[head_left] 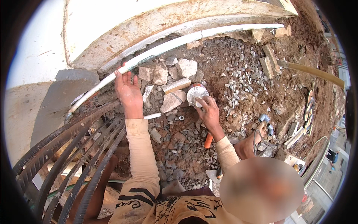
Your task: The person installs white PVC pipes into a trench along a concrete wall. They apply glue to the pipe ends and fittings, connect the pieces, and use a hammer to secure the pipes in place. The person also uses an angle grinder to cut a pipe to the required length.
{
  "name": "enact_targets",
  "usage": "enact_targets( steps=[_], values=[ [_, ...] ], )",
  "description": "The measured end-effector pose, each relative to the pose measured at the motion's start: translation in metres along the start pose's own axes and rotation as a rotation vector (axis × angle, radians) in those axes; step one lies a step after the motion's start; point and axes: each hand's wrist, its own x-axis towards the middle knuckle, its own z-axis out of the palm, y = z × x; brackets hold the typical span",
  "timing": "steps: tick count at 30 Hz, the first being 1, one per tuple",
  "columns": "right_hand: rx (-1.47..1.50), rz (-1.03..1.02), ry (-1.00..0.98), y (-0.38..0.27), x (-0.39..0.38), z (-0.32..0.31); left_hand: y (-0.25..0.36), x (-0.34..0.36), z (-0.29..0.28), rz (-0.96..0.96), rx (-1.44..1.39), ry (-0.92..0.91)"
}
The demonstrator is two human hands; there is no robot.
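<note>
Holding the long white pipe near its lower part, the left hand lies with the palm against it and the fingers spread upward, more a steadying press than a closed grasp. That pipe runs from the middle left of the frame up and across to the upper right, following the foot of a pale concrete wall. Right of it, at the centre of the frame, the right hand has its fingertips closed on a small round white tin that sits among broken stones and gravel.

A short white pipe piece lies just beside the left wrist, and an orange tool handle shows under the right forearm. Dark curved steel bars fill the lower left. A wooden handle lies across the red soil at the upper right.

To do this well, I would judge that the pipe should be kept pressed firm against the wall so it cannot roll, while the tin is held level on the uneven rubble.
</note>
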Motion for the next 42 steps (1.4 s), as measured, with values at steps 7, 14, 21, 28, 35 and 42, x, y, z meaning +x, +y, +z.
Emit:
enact_targets(
  steps=[7, 14, 21, 28, 35, 42],
  values=[
    [0.416, 0.512, 0.571, 0.037, 0.139, -0.1, 0.004, 0.006, -0.016, -0.001, 0.005, 0.037],
    [1.35, 0.681, 0.502, 0.119, 0.277, -0.181, -0.003, 0.005, -0.005, -0.008, 0.006, 0.028],
    [1.242, 0.634, 0.712, 0.139, 0.23, -0.207, 0.001, 0.001, -0.015, -0.021, 0.049, 0.006],
    [-0.328, -0.075, 0.291, 0.006, 0.189, -0.186, 0.002, 0.0, -0.007, 0.045, 0.055, 0.061],
    [-0.29, -0.722, -0.269, -0.126, 0.26, -0.107, 0.007, -0.005, 0.005, 0.009, -0.036, 0.033],
    [-0.296, -0.798, -0.315, -0.116, 0.257, -0.121, 0.02, -0.019, 0.019, 0.019, -0.305, 0.064]
  ],
)
